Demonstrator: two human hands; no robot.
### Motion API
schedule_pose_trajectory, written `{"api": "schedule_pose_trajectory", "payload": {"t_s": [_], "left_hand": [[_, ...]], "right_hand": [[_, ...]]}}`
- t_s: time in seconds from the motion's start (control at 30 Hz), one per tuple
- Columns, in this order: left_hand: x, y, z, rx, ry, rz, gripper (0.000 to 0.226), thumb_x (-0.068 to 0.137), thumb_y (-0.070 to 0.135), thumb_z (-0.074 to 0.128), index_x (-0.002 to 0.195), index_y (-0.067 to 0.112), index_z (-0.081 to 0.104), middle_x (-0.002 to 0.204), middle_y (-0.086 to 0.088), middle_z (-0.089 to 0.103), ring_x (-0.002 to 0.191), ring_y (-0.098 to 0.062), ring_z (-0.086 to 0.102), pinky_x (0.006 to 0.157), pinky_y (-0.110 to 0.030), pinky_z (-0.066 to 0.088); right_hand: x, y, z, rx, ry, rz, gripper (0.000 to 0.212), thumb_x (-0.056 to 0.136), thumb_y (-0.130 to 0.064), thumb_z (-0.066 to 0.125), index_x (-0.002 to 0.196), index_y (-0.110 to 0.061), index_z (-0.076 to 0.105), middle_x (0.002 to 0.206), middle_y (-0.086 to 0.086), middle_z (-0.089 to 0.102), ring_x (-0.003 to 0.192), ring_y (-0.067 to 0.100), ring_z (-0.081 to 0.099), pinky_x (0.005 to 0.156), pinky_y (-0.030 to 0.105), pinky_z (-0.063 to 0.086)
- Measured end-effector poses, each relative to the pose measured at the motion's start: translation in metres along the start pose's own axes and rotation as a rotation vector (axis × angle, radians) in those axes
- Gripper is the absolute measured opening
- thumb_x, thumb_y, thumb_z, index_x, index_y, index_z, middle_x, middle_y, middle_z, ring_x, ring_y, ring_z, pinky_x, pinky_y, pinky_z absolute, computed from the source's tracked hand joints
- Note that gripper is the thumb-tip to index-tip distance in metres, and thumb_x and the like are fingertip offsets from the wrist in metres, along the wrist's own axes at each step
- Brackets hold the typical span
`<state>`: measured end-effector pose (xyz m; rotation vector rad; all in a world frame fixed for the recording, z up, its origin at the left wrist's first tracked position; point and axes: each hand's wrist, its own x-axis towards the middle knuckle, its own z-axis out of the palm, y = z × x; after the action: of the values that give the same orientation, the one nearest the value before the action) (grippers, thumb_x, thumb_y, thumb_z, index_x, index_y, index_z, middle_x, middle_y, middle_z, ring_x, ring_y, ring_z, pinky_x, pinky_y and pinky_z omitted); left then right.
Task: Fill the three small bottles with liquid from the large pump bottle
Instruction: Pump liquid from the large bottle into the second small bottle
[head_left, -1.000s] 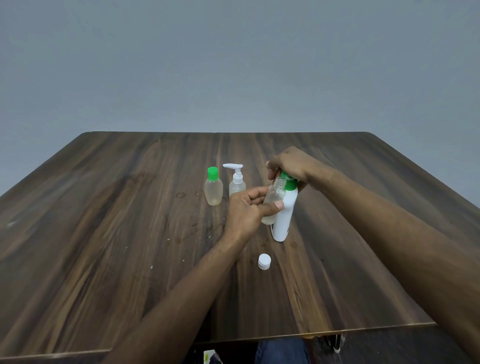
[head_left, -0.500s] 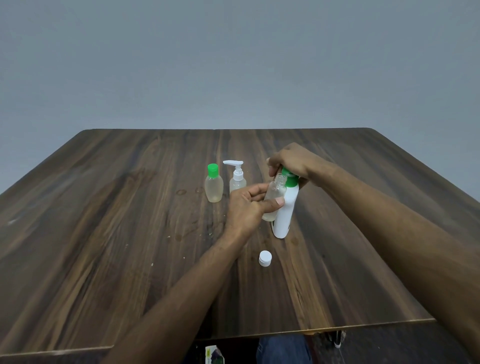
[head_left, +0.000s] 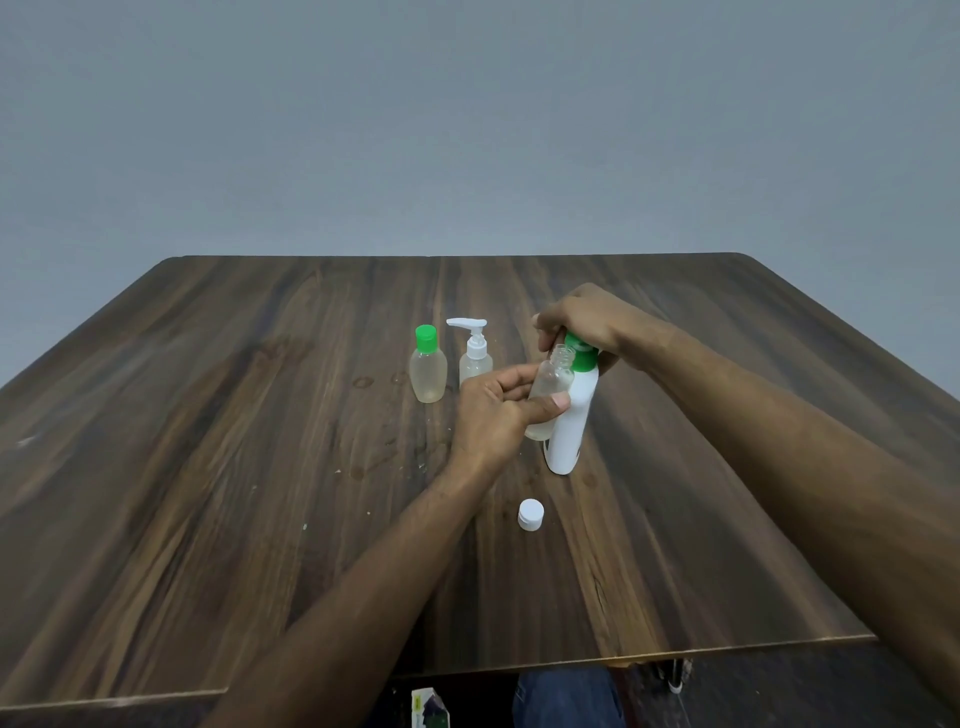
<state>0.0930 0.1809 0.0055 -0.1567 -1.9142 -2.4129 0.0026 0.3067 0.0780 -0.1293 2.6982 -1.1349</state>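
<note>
The large white pump bottle with a green top stands at the table's middle. My right hand covers and grips its green pump head from above. My left hand holds a small clear uncapped bottle tilted against the big bottle, its open neck just under the pump; a little pale liquid sits in its base. Two more small bottles stand to the left: one with a green cap, one with a white pump. A white cap lies loose nearer to me.
The dark wooden table carries small droplets and specks around its middle. A grey wall stands behind it. Below the near edge I see blue trousers and a small carton.
Both hands and both bottles have stayed almost still; the whole scene has only shifted slightly upward in the view.
</note>
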Motion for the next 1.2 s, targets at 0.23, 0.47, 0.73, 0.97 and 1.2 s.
{"api": "schedule_pose_trajectory", "payload": {"t_s": [0.23,0.47,0.73,0.97,1.2], "left_hand": [[-0.0008,0.0013,0.0004,0.019,0.0,-0.001,0.033,0.074,-0.003,0.074,0.106,0.002,0.07,0.097,-0.011,0.073,0.085,-0.015,0.07,0.072,-0.022,0.054],[-0.0008,0.0017,-0.0002,-0.001,-0.006,-0.012,0.034,0.074,-0.004,0.073,0.108,0.0,0.069,0.098,-0.014,0.073,0.084,-0.014,0.069,0.069,-0.02,0.053],[-0.0001,0.0022,-0.0006,-0.017,0.0,-0.016,0.033,0.074,-0.005,0.073,0.106,0.0,0.069,0.097,-0.015,0.073,0.082,-0.014,0.068,0.069,-0.02,0.053],[-0.0008,0.0014,-0.0003,-0.018,-0.007,-0.017,0.034,0.074,-0.005,0.072,0.107,0.0,0.069,0.098,-0.015,0.072,0.083,-0.014,0.068,0.07,-0.021,0.053],[-0.0005,0.0018,-0.0007,-0.02,-0.01,-0.019,0.035,0.074,-0.004,0.073,0.109,-0.001,0.068,0.099,-0.016,0.072,0.084,-0.015,0.069,0.07,-0.022,0.054]], "right_hand": [[-0.002,-0.0021,-0.0048,0.025,-0.043,0.009,0.045,0.094,-0.045,0.06,0.095,-0.002,0.073,0.089,0.01,0.073,0.073,0.025,0.068,0.067,0.035,0.056],[-0.0007,-0.0008,-0.0031,0.021,-0.033,0.012,0.036,0.096,-0.037,0.059,0.092,-0.004,0.072,0.087,0.01,0.071,0.071,0.025,0.067,0.064,0.035,0.055],[-0.0019,-0.002,-0.0032,0.007,-0.042,0.004,0.04,0.096,-0.04,0.059,0.094,-0.003,0.072,0.089,0.01,0.072,0.072,0.025,0.068,0.065,0.034,0.055],[-0.001,-0.0012,-0.0035,0.023,-0.048,0.016,0.042,0.096,-0.043,0.058,0.092,-0.004,0.073,0.086,0.01,0.072,0.072,0.026,0.068,0.065,0.035,0.056],[-0.0002,-0.0006,0.0004,-0.009,-0.01,-0.009,0.037,0.097,-0.036,0.057,0.092,-0.002,0.072,0.086,0.012,0.071,0.069,0.026,0.066,0.064,0.035,0.054]]}}
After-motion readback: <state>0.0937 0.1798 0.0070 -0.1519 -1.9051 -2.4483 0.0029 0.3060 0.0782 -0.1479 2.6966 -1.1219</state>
